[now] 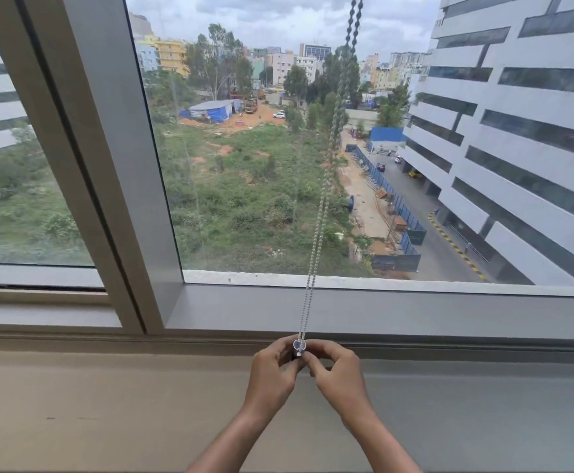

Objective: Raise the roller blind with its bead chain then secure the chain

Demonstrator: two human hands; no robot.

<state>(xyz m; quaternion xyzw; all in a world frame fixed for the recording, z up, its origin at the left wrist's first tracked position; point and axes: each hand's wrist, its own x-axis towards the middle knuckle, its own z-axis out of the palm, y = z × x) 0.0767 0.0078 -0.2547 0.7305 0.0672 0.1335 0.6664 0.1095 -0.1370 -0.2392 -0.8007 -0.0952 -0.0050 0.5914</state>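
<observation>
A metal bead chain (326, 179) hangs in a taut double strand from the top of the view down to the window sill. Its lower loop sits in a small clear chain holder (299, 346) at the sill's inner edge. My left hand (273, 370) and my right hand (335, 372) meet at that holder, fingertips pinched around it from both sides. The roller blind itself is out of view above; the whole window pane is uncovered.
A grey window frame (381, 312) runs across below the glass, with a thick vertical mullion (108, 165) at the left. A wide beige sill (108, 404) lies under my forearms. Outside are buildings, trees and a road.
</observation>
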